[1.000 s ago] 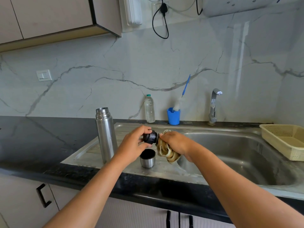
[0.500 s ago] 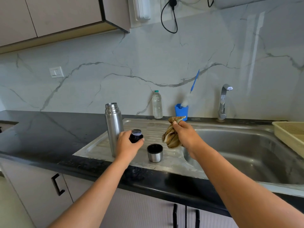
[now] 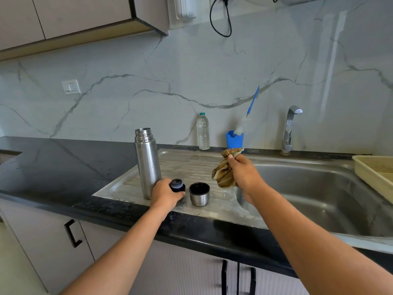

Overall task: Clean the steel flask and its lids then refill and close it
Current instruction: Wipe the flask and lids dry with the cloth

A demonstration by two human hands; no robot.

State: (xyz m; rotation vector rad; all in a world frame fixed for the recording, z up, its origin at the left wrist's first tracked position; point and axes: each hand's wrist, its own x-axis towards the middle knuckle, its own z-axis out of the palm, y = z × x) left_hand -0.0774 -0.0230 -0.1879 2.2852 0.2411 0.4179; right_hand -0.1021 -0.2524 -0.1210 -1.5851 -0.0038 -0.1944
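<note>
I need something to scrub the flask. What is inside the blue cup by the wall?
A brush stands in the blue cup: its white bristle head shows above the rim, its blue handle leans right. The cup's wall hides whatever lies lower.

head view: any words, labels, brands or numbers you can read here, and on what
None readable.
water bottle: any label is too small and blurred to read.
steel flask, stopper, cup lid, cloth: no lettering visible.
</note>
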